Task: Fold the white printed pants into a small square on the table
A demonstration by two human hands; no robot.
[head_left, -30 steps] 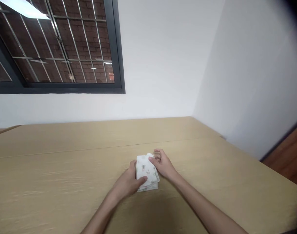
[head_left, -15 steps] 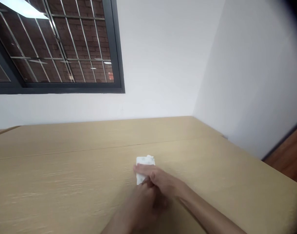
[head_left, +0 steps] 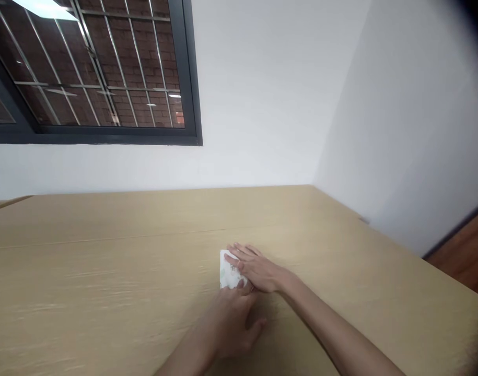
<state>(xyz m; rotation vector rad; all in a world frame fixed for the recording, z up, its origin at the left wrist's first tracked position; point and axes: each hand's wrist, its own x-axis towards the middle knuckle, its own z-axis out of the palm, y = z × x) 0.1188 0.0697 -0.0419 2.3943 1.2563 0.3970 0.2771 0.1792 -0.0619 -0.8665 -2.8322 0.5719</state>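
A small white folded piece, paper or cloth with a faint print [head_left: 228, 272], lies flat on the pale wooden tabletop [head_left: 117, 292]. Across its right side rests my right hand [head_left: 258, 271], palm down, with fingers stretched out and a little apart. My left hand [head_left: 234, 318] touches the near edge of the white piece with its fingertips, and its thumb sticks out to the right, away from the fingers. Part of the white piece is hidden under both hands. Neither hand is wrapped round it.
A thin seam [head_left: 105, 239] runs across the tabletop behind the hands. White walls [head_left: 262, 94] meet at the table's far right corner. Up on the left is a dark-framed window [head_left: 194, 104] with metal bars. Reddish-brown wood [head_left: 466, 256] shows beyond the right edge.
My right hand has turned and shifted right, its fingers now spread over the white piece's right side. My left thumb has come out from the fingers. The view has tilted slightly.
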